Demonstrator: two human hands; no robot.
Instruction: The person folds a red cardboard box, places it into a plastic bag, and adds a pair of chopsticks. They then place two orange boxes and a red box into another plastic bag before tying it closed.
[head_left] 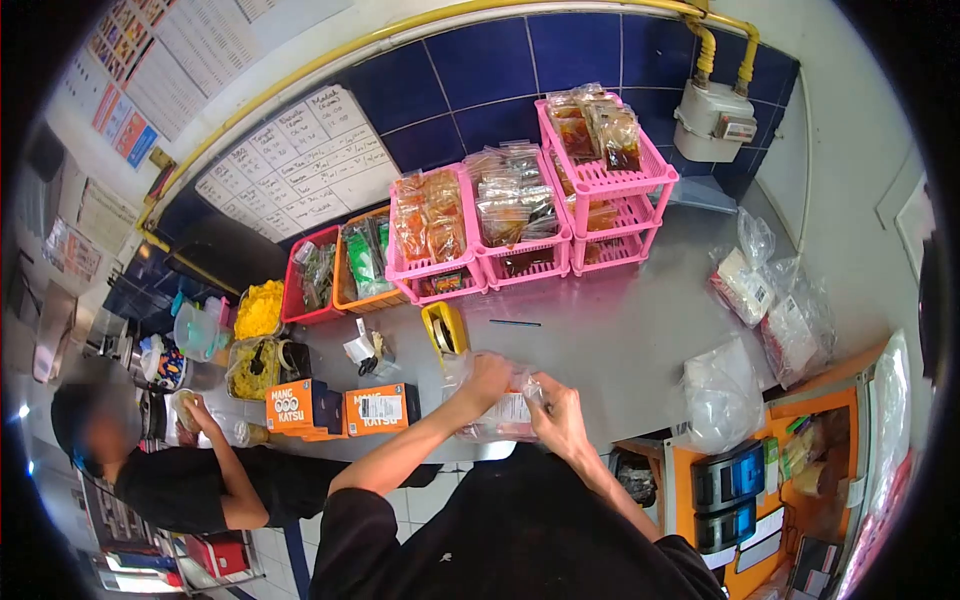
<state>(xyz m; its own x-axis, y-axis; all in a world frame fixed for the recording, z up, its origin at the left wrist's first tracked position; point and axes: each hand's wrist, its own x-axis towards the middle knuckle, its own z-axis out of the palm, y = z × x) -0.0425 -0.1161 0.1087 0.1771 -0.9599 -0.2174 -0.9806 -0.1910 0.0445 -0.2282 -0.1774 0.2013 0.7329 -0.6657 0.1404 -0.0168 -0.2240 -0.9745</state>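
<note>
At the table's front edge I hold a clear plastic bag (495,422) between both hands. A white label and something reddish show through the plastic; the contents are not clear. My left hand (486,382) is closed on the bag's upper left part. The fingers of my right hand (558,415) pinch its right edge. Just behind my left hand stands a yellow tape dispenser (443,330). A thin dark stick-like item (515,323) lies farther back on the metal table. Left of the bag are orange boxes (380,410) printed "Mang Katsu", one carrying a white label.
Pink racks (610,180) of sauce packets stand along the tiled wall. Red (315,270) and orange baskets hold more packets. Filled plastic bags (725,395) sit at the right, above an orange shelf (680,500). Another person (190,480) works at the left.
</note>
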